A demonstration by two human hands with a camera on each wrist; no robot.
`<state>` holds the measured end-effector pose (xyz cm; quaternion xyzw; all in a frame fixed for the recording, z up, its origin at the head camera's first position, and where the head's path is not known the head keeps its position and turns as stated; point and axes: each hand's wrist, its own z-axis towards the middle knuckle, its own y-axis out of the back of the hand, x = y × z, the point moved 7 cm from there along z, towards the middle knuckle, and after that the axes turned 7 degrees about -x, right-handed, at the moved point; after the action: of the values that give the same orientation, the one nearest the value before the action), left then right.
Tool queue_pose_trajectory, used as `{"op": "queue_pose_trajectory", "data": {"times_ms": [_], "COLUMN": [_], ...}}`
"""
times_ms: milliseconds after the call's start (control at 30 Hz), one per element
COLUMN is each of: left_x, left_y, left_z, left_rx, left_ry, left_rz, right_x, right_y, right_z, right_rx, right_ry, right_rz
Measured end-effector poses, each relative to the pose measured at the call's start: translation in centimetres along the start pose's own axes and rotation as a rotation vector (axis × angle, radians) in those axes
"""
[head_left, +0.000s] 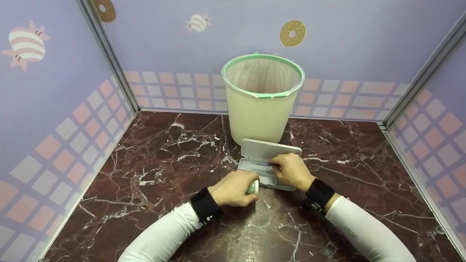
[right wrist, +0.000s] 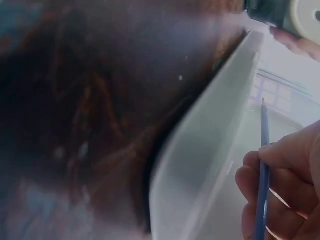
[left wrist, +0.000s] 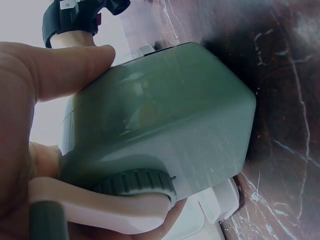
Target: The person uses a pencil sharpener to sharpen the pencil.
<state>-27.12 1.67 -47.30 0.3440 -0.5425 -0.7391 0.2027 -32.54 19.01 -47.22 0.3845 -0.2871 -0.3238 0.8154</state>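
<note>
My left hand point(head_left: 233, 187) grips a green pencil sharpener point(left wrist: 165, 105) just above or on the table, left of an open pencil case point(head_left: 267, 148). The sharpener has a pale crank point(left wrist: 110, 205) on a ridged dark green collar, turned toward the fingers in the left wrist view. My right hand point(head_left: 291, 170) pinches a blue pencil point(right wrist: 264, 132) between thumb and fingers, over the case's tray. The pencil's sharpened tip points left in the head view. The case's grey lid stands raised at the back, and my right hand hides part of the tray.
Behind the case stands a cream trash bin point(head_left: 260, 116) with a green rim and a clear liner. The dark red marbled table point(head_left: 174, 163) is bounded by patterned purple walls point(head_left: 174, 47) at the back, left and right.
</note>
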Motion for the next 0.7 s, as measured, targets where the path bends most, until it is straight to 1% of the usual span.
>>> {"op": "queue_pose_trajectory", "data": {"times_ms": [200, 367, 567, 700], "left_x": [0.0, -0.1, 0.0, 0.0], "left_y": [0.0, 0.0, 0.0, 0.0], "left_z": [0.0, -0.1, -0.1, -0.1], "left_rx": [-0.013, -0.021, -0.018, -0.013], "left_ry": [-0.017, -0.027, -0.019, -0.014], "left_rz": [0.007, 0.010, 0.011, 0.003], "right_x": [0.0, -0.2, -0.4, -0.5], "right_y": [-1.0, -1.4, -1.8, -1.8], "right_z": [0.3, 0.4, 0.3, 0.3], "right_rx": [0.031, 0.048, 0.097, 0.115], "right_ry": [-0.017, -0.028, -0.051, -0.061], "right_rz": [0.004, 0.008, 0.035, 0.039]}}
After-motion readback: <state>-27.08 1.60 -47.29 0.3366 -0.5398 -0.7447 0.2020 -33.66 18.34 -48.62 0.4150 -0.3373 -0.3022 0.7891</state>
